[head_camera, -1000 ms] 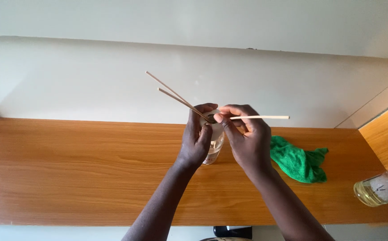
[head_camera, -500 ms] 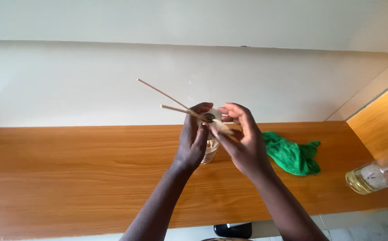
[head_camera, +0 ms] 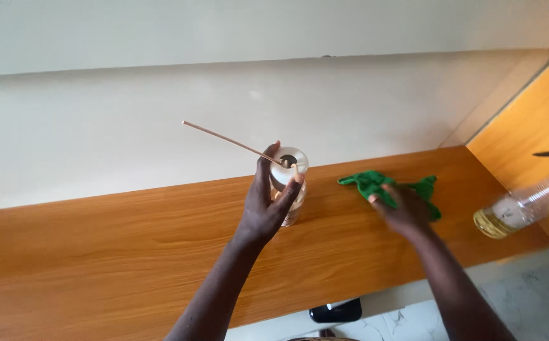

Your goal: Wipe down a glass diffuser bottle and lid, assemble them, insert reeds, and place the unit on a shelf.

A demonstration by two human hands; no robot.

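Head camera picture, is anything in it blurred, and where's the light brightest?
Head view: the right hand is smeared by motion over the green cloth; the left hand gripping the small bottle with its reed stick is sharp; the pale wall is brightest; no hard shadows on the wooden shelf.

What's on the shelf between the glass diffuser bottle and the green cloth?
Nothing: in the head view, only bare wooden shelf separates the small glass diffuser bottle, held by the left hand, from the crumpled green cloth under the right hand.
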